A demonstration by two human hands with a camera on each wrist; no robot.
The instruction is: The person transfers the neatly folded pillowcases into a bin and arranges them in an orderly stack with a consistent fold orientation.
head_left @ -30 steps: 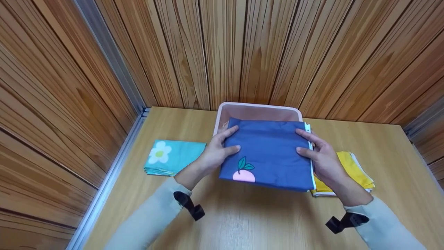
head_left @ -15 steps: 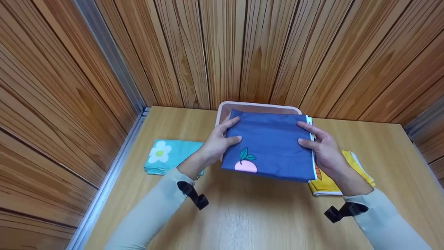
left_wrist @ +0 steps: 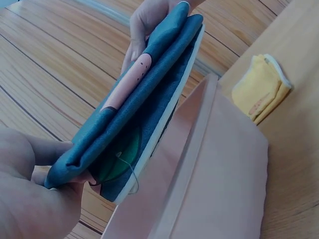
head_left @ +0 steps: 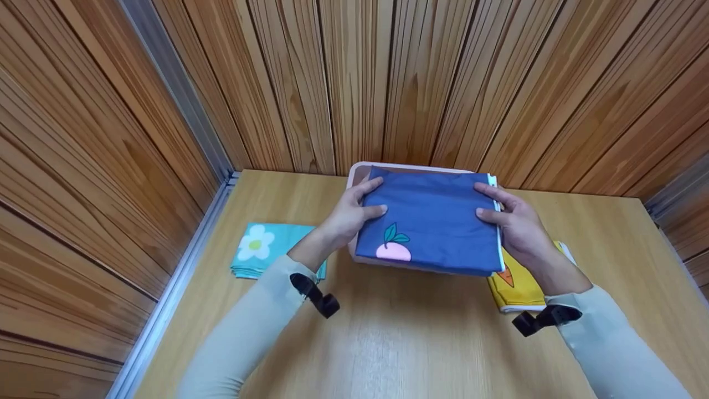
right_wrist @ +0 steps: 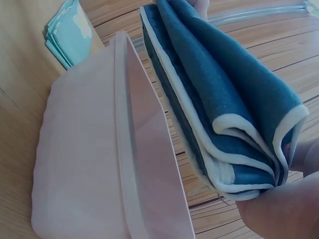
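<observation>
I read remotely: blue cloth [head_left: 437, 208], pink fruit [head_left: 394, 252], green leaves [head_left: 396, 235], white edging [right_wrist: 177, 82] | turquoise cloth [head_left: 291, 244], white-and-yellow flower [head_left: 255, 244] | yellow cloth [head_left: 523, 291], orange motif [head_left: 505, 276] | pale-pink bin [right_wrist: 84, 149]

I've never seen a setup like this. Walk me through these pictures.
There is no machine here: a person works with bare hands. The widest picture comes from a camera on the head, looking forward and down; the other two come from cameras on the wrists, one each. The left hand and right hand grip opposite sides of a folded blue cloth, above the open top of a pink bin. On the wooden table stands that bin, with a folded teal cloth to the person's left and a yellow cloth to the right.
</observation>
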